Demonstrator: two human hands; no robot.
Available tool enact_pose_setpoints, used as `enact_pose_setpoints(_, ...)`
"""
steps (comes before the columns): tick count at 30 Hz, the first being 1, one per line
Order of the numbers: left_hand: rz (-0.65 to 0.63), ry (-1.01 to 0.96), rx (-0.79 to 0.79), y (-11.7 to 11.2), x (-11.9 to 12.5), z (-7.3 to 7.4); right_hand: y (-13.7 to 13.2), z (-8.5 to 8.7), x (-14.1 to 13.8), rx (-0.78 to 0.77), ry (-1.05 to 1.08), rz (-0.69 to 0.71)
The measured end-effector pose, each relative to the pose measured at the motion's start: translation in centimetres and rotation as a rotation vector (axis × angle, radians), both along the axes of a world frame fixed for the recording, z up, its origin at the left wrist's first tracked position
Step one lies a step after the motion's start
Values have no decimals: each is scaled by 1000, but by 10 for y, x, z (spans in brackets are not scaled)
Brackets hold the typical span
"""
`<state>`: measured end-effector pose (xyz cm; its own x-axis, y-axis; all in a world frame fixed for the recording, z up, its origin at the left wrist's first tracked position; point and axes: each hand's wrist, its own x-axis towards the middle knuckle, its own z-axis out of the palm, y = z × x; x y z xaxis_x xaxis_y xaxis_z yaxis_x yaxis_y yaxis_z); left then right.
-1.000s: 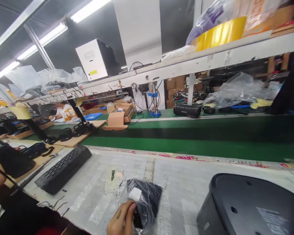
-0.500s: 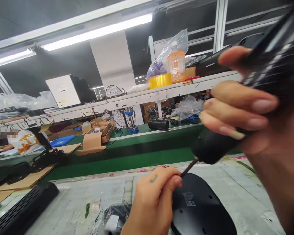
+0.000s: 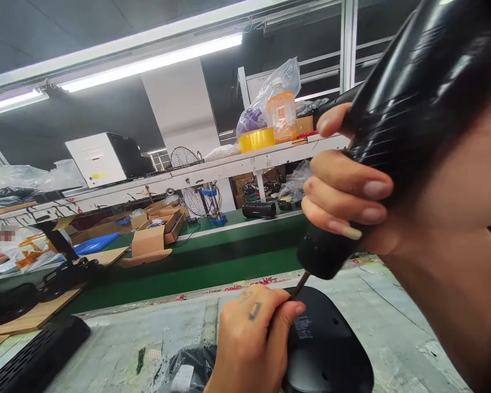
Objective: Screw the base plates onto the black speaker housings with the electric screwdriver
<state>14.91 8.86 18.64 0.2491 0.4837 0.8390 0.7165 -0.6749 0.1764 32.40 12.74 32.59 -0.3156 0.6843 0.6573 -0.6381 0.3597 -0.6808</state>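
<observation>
My right hand (image 3: 347,191) is wrapped round a black electric screwdriver (image 3: 393,125), held slanting with its bit pointing down to the left. The thin screwdriver bit (image 3: 300,285) runs down to my left hand (image 3: 251,333), whose thumb and forefinger are pinched round its lower end. The bit's tip is hidden behind those fingers, and whether a screw sits there I cannot tell. Under the tip lies a black rounded device (image 3: 331,349) with small holes and pale printing on its upper face. My left hand covers its left edge.
A black perforated housing (image 3: 41,355) lies at the left of the worktable, and a black plastic bag (image 3: 192,365) is beside my left wrist. Beyond runs a green belt (image 3: 229,256) with opened cardboard boxes (image 3: 151,240). Above it a shelf holds yellow tape (image 3: 257,140) and an orange bottle (image 3: 281,112).
The screwdriver and my right hand have shifted left in the view, and more of the tool's body shows. My left hand stays pinched at the bit. The whole scene has slid slightly left.
</observation>
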Motion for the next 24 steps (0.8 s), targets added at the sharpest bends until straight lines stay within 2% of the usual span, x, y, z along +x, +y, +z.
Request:
enact_pose_setpoints(3,74,123,140,5,2,-3,-2,6,-6,-3,-79,26)
enact_pose_setpoints(5,88,146,136,7,2,-2,-1,9,-11,-48,-107,43)
enact_pose_setpoints(13,130,-76,63,3,-6,20,19,-1,-26,-90,-186,77)
enact_pose_setpoints(17,75,-157,-68,5,-18,11,28,-3,-29,-120,-200,118)
enact_pose_setpoints(21,-1,-139,-56,8,-28,1,32,-5,-31,-156,-219,140)
enact_pose_setpoints(24,15,-151,-50,10,-30,-2,37,-7,-36,-179,-243,213)
